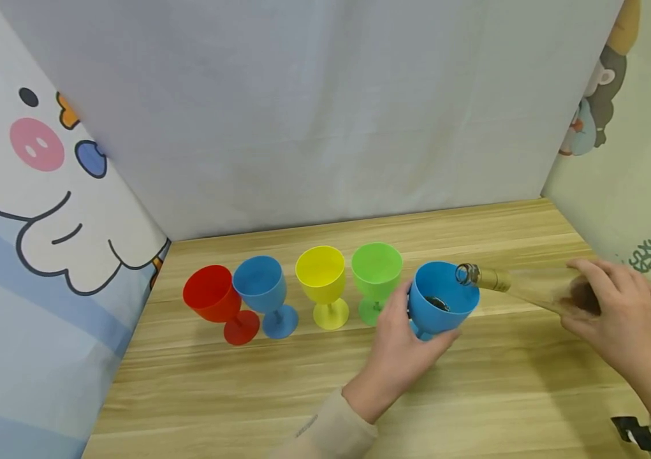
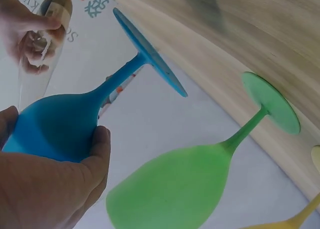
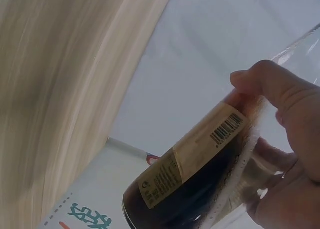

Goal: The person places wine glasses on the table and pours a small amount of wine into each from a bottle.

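My left hand grips the bowl of a blue goblet, thumb on the near side. A little dark liquid shows inside it. In the left wrist view the goblet's foot seems raised off the table. My right hand is wrapped round a clear glass bottle, tipped with its mouth over the goblet's right rim. The right wrist view shows the bottle's label with a barcode and dark liquid with froth inside. A green goblet stands just left of the blue one.
Further left on the wooden table stand a yellow goblet, another blue goblet and a red goblet. A pale curtain hangs behind. Printed panels flank both sides. A small black object lies at the lower right.
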A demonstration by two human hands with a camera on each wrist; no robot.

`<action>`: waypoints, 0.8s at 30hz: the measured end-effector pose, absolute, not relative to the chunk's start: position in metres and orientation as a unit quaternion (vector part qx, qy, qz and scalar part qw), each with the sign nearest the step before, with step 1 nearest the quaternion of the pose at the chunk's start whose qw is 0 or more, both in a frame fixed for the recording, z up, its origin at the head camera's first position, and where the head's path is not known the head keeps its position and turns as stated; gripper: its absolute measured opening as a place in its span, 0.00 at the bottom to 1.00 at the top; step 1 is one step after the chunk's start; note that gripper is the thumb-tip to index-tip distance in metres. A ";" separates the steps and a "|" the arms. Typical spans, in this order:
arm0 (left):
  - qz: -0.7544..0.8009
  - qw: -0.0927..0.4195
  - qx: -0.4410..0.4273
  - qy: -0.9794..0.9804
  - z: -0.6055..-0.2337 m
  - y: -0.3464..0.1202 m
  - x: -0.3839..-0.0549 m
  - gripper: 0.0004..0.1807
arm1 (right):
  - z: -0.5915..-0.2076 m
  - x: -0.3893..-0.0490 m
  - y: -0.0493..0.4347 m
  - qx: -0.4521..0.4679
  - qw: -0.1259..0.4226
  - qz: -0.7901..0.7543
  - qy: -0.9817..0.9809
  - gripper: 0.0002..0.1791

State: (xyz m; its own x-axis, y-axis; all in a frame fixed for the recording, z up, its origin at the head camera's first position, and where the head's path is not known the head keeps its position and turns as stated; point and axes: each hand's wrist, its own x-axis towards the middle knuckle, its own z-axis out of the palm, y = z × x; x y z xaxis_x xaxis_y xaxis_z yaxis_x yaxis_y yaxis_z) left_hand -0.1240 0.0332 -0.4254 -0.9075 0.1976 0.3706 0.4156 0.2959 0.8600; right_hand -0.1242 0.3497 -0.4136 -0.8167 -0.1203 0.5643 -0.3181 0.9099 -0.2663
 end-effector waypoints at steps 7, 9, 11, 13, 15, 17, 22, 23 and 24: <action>-0.555 0.108 -0.184 -0.804 -0.430 0.042 -0.132 0.46 | -0.416 -0.123 0.353 0.109 0.272 0.194 -0.936 0.46; -0.548 0.107 -0.181 -0.809 -0.431 0.044 -0.134 0.47 | -0.417 -0.123 0.354 0.104 0.270 0.209 -0.934 0.45; -0.544 0.105 -0.176 -0.814 -0.433 0.046 -0.137 0.47 | -0.416 -0.124 0.354 0.100 0.272 0.224 -0.930 0.47; -0.544 0.101 -0.169 -0.816 -0.434 0.049 -0.140 0.47 | -0.416 -0.124 0.355 0.099 0.283 0.240 -0.924 0.45; -0.546 0.097 -0.165 -0.816 -0.435 0.052 -0.143 0.47 | -0.416 -0.123 0.355 0.093 0.291 0.250 -0.919 0.44; -0.547 0.093 -0.163 -0.815 -0.436 0.055 -0.147 0.46 | -0.416 -0.123 0.354 0.089 0.295 0.259 -0.915 0.44; -0.550 0.084 -0.152 -0.817 -0.437 0.065 -0.155 0.47 | -0.417 -0.122 0.350 0.078 0.293 0.271 -0.913 0.47; -0.550 0.083 -0.147 -0.818 -0.437 0.066 -0.156 0.47 | -0.416 -0.122 0.349 0.079 0.295 0.274 -0.912 0.47; -0.553 0.078 -0.142 -0.817 -0.437 0.068 -0.158 0.47 | -0.416 -0.122 0.348 0.080 0.297 0.278 -0.910 0.46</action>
State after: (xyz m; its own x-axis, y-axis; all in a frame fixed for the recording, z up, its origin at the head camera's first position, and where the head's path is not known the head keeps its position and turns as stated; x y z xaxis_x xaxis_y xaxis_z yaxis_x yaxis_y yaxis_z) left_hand -0.1578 0.0681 -0.4373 -0.9477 0.1449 0.2845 0.3180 0.3479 0.8819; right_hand -0.1222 0.3482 -0.4163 -0.8106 0.0194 0.5853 -0.3108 0.8328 -0.4581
